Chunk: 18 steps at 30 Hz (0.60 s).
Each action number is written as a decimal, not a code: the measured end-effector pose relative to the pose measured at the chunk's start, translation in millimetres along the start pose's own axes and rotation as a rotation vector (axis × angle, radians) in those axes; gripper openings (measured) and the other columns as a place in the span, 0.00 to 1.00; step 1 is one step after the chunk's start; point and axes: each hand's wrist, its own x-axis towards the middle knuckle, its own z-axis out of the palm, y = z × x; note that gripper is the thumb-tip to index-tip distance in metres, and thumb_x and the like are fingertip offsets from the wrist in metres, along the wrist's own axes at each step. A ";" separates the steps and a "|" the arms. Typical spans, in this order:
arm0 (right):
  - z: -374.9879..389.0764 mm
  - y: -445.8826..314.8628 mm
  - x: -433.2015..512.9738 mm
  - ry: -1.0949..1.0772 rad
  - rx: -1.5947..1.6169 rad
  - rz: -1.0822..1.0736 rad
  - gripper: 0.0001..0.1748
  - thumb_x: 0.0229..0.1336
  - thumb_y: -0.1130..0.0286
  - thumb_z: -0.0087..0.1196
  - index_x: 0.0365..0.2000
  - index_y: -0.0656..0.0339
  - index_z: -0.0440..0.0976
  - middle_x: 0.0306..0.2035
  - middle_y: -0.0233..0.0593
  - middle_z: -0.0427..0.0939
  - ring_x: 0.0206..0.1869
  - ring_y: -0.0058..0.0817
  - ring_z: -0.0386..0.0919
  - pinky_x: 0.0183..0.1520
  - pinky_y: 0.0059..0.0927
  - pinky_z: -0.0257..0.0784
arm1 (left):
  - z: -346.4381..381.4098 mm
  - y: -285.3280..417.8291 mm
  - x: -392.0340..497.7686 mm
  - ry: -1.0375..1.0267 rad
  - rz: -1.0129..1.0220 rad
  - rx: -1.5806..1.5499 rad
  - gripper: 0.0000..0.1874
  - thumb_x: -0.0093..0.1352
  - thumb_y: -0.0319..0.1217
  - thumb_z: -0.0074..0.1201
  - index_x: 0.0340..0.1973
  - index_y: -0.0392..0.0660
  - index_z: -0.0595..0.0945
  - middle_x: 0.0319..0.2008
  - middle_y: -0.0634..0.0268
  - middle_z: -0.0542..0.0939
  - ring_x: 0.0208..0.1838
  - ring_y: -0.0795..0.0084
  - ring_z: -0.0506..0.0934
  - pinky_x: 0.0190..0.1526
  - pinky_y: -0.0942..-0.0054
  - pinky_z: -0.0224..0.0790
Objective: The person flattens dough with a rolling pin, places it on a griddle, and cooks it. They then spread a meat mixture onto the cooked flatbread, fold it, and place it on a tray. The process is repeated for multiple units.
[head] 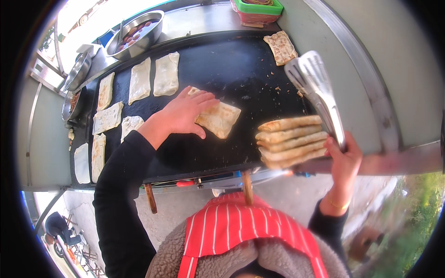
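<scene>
My left hand (pixel 187 113) lies with spread fingers on a browned, folded flatbread (pixel 222 120) in the middle of the black griddle (pixel 208 156). Metal serving tongs with slotted ends (pixel 323 93) are held by their lower end in my right hand (pixel 344 156), over the griddle's right edge. Just left of that hand is a row of several golden flatbreads (pixel 292 142) set close against each other. One more browned flatbread (pixel 281 48) is at the griddle's far right corner. Several paler flatbreads (pixel 167 74) are spread over the left part.
Behind the griddle stands a steel bowl (pixel 156 33) of eggs in dark liquid. Green and red plastic baskets (pixel 259 9) are at the back right. Smaller metal bowls (pixel 79 71) stand at the left. Wooden handles (pixel 247 187) jut from the front edge. A pale side panel (pixel 351 69) borders the right.
</scene>
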 end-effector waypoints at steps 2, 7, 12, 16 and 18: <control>1.2 1.8 -2.7 0.046 0.041 0.051 0.10 0.61 0.75 0.67 0.41 0.67 0.80 0.27 0.25 0.78 0.27 0.12 0.70 0.32 0.16 0.65 | 0.1 5.1 -5.7 0.033 -0.017 -0.006 0.52 0.52 0.46 0.76 0.71 0.49 0.69 0.71 0.57 0.69 0.76 0.53 0.63 0.78 0.42 0.41; 5.3 0.2 -5.4 -0.014 0.107 -0.005 0.10 0.61 0.73 0.68 0.39 0.67 0.80 0.28 0.28 0.79 0.27 0.13 0.71 0.34 0.16 0.67 | 5.6 22.6 -40.8 0.020 -0.110 -0.072 0.41 0.53 0.46 0.75 0.60 0.47 0.77 0.58 0.59 0.77 0.64 0.53 0.71 0.71 0.51 0.56; 10.4 -0.2 -6.2 -0.119 0.120 -0.040 0.10 0.61 0.73 0.68 0.40 0.68 0.80 0.29 0.29 0.80 0.27 0.14 0.72 0.33 0.17 0.68 | 5.0 43.7 -89.3 0.090 -0.163 -0.226 0.28 0.61 0.44 0.69 0.54 0.47 0.82 0.58 0.60 0.79 0.64 0.56 0.74 0.70 0.47 0.54; 10.2 8.9 -2.9 -0.092 0.158 -0.071 0.12 0.61 0.76 0.67 0.43 0.70 0.80 0.30 0.31 0.81 0.27 0.15 0.72 0.30 0.18 0.68 | -8.3 65.0 -148.2 0.544 -0.405 -0.080 0.21 0.68 0.35 0.64 0.56 0.44 0.82 0.60 0.59 0.80 0.65 0.58 0.74 0.72 0.53 0.53; 10.1 15.2 0.3 -0.112 0.231 -0.114 0.13 0.61 0.77 0.65 0.45 0.70 0.79 0.32 0.34 0.81 0.27 0.16 0.72 0.29 0.17 0.68 | -5.8 79.9 -186.9 0.841 -0.601 -0.123 0.20 0.68 0.29 0.63 0.56 0.44 0.82 0.57 0.59 0.81 0.61 0.59 0.77 0.68 0.60 0.60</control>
